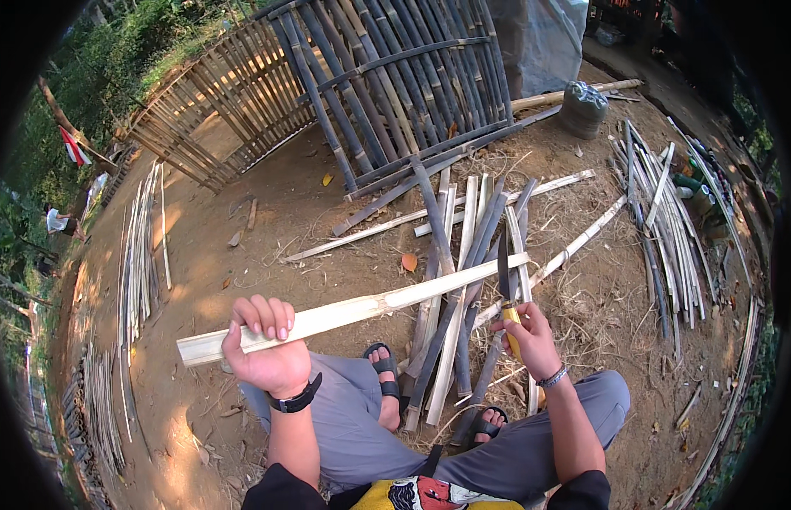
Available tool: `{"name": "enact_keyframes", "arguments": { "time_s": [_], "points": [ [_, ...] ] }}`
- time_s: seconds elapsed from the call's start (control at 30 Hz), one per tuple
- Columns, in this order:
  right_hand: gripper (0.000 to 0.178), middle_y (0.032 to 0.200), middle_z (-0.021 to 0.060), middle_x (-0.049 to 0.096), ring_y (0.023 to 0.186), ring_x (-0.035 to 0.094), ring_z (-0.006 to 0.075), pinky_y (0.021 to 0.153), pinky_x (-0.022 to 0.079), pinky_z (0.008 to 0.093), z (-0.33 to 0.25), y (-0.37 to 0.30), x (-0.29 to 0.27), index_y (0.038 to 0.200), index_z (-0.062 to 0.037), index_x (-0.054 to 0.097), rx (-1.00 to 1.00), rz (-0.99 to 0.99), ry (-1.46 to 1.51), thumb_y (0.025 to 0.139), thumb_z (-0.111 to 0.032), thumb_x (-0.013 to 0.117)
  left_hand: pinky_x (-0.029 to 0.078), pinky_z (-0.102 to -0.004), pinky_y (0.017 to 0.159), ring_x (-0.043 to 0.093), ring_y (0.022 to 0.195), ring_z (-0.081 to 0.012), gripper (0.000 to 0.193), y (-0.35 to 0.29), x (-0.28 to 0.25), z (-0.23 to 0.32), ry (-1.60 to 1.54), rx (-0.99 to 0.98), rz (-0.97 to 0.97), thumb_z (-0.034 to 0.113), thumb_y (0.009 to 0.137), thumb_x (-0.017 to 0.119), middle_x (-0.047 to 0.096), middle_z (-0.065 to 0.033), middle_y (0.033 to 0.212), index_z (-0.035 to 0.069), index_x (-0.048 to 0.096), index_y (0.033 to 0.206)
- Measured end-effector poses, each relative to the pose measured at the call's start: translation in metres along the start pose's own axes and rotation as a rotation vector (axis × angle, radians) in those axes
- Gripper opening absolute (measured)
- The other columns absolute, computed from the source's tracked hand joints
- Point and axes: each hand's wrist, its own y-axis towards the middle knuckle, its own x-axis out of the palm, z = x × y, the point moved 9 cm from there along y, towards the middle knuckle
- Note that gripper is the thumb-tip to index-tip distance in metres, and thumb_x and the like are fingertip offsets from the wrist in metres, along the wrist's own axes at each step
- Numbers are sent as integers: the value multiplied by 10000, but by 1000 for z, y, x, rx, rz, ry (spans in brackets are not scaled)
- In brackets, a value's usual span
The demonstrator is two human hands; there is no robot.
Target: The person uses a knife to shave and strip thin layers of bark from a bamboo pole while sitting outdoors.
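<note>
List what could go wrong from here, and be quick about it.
The bare blade of the knife in the right hand is close to the far end of the bamboo strip; a slip could send it off line.
The ungloved left hand could catch a splinter from the strip's split edge.
A dropped knife might hit the exposed toes in the open sandals.

No legible text

Can read no words, numbers, labels or brands anywhere. On the shirt (434,495), can see a colourful printed picture, cut off by the lower edge, without readable lettering. On the knife (504,285), can make out no marking. On the red-and-white cloth (74,148), far left, too small to tell.
</note>
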Motion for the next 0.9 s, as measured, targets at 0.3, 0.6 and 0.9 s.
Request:
{"name": "enact_keyframes", "arguments": {
  "time_s": [0.3,0.6,0.9],
  "points": [
    [244,758,165,637,650,640,238,610,499,344,-14,-23,81,1029,22,490,-267,-127,-466,922,-163,608,293,-287,587,329,545,-129,280,-10,12,-18,4,-28,-77,284,838,471,329,-9,607,131,319,661],
    [284,939,254,620,837,625,426,714,499,462,-16,-26,104,1064,21,508,-455,-83,-796,898,-173,632,275,-290,595,318,562,-128,272,-15,4,-38,-67,-101,-6,278,809,480,322,-7,613,125,314,656],
    [312,896,264,600,781,609,444,667,500,502,-7,-9,90,1152,28,511,-516,61,-902,930,-184,566,275,-288,577,290,518,-113,310,-22,3,-43,-54,-62,46,292,875,433,322,7,571,136,318,634]
  ]
}}
